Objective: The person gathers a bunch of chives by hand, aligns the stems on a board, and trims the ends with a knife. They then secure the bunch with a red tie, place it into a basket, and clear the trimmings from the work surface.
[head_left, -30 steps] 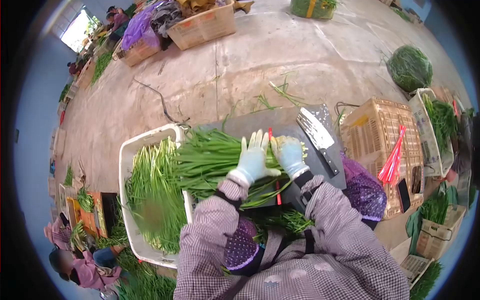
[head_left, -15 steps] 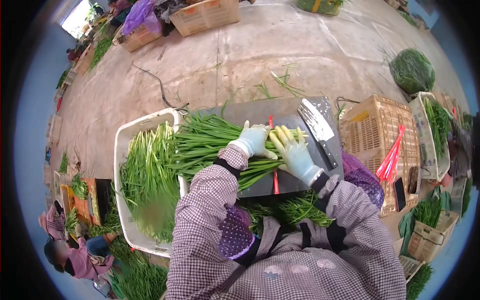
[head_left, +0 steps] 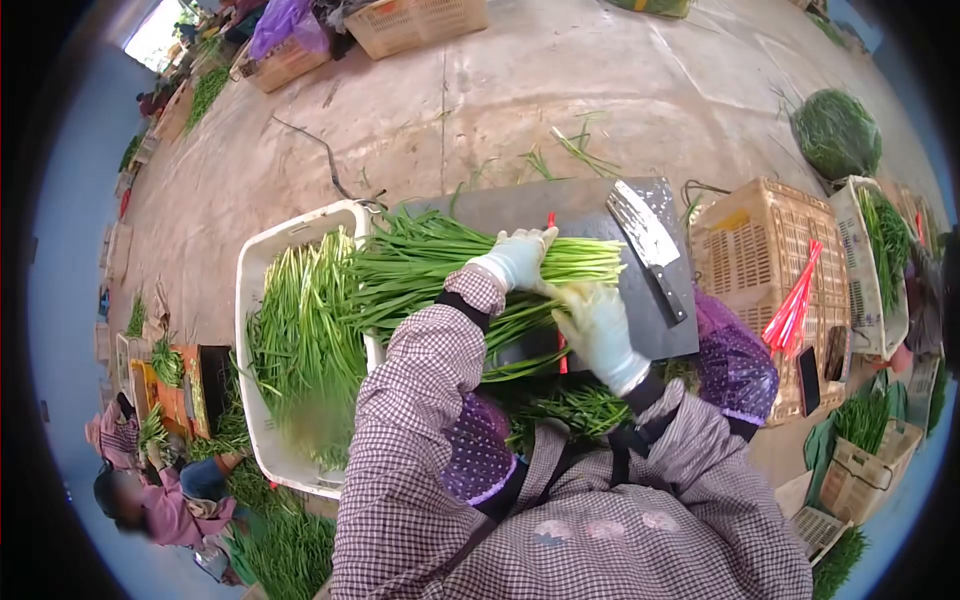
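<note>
A bundle of long green stalks [head_left: 440,262] lies across the dark board [head_left: 510,210], its pale ends toward the right. My left hand [head_left: 518,260], in a light glove, is wrapped over the top of the bundle. My right hand [head_left: 600,335], gloved too, is at the bundle's lower edge near the pale ends, its fingers bent against the stalks; what they hold is hidden. A red tie [head_left: 562,350] runs under the bundle. To the right, a cleaver [head_left: 645,240] with a black handle lies on the board.
A white crate [head_left: 250,400] of green stalks stands left of the board. On the right, an upturned tan crate [head_left: 735,245] bears red ties [head_left: 795,310] and a phone [head_left: 808,380]. A person in pink [head_left: 180,510] sits at the lower left. Loose stalks [head_left: 580,150] lie on the floor.
My right hand has moved down from the pale ends, and its spread fingers have bent. The pale ends now show more fully. The view has shifted slightly.
</note>
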The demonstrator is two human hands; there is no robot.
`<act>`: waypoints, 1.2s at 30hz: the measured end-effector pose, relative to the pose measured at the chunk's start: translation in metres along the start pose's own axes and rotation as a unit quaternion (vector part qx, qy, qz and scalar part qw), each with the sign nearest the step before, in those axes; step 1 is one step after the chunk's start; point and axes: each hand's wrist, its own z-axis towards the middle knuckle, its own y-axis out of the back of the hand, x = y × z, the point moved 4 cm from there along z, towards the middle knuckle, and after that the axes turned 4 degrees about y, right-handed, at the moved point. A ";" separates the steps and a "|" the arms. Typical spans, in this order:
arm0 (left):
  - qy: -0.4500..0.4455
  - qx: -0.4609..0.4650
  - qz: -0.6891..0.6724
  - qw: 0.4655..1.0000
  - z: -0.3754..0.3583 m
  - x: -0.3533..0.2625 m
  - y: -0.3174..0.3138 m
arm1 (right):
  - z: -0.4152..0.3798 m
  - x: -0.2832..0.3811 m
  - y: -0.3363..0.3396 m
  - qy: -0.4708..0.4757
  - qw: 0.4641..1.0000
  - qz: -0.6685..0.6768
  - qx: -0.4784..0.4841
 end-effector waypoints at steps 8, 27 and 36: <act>-0.001 0.003 -0.003 1.000 0.001 0.001 0.003 | -0.015 0.018 -0.086 -0.132 0.988 -0.073 0.001; 0.005 0.016 -0.003 1.000 0.008 0.006 -0.003 | -0.071 0.050 -0.059 -0.107 0.938 0.322 0.071; -0.004 0.002 0.000 1.000 0.011 0.002 -0.002 | -0.035 0.019 -0.129 -0.508 0.595 0.617 -0.089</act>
